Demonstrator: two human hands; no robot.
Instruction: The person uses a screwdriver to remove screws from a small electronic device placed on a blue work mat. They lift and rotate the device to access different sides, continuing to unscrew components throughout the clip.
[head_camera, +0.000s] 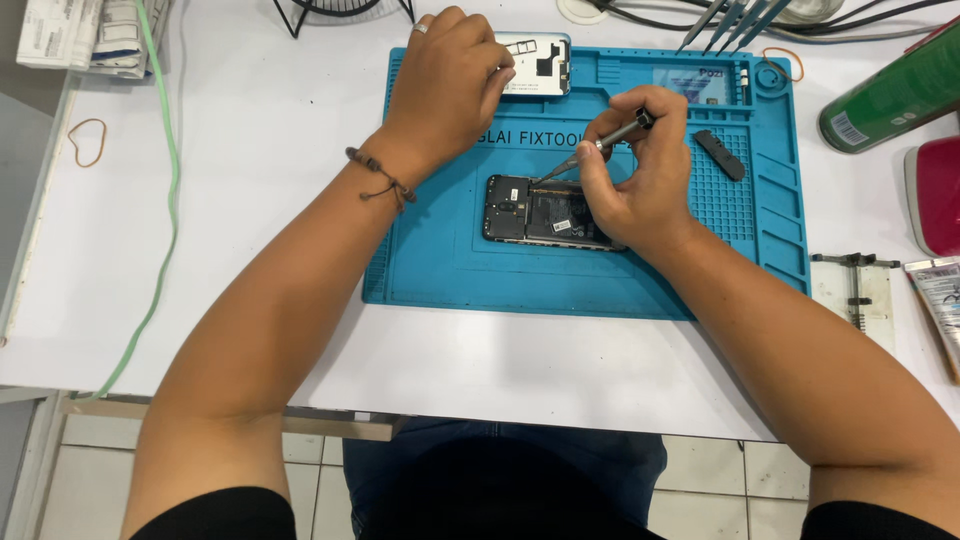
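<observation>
Head view: right hand (645, 185) hides phone's (530, 212) right end.

White table (250, 150), bearing a blue work mat (450, 270) at centre, a rubber band (87, 141) and green cable (172, 180) to the left, a green can (890, 100), red case (935, 195) and small white jig (855, 285) to the right.
</observation>
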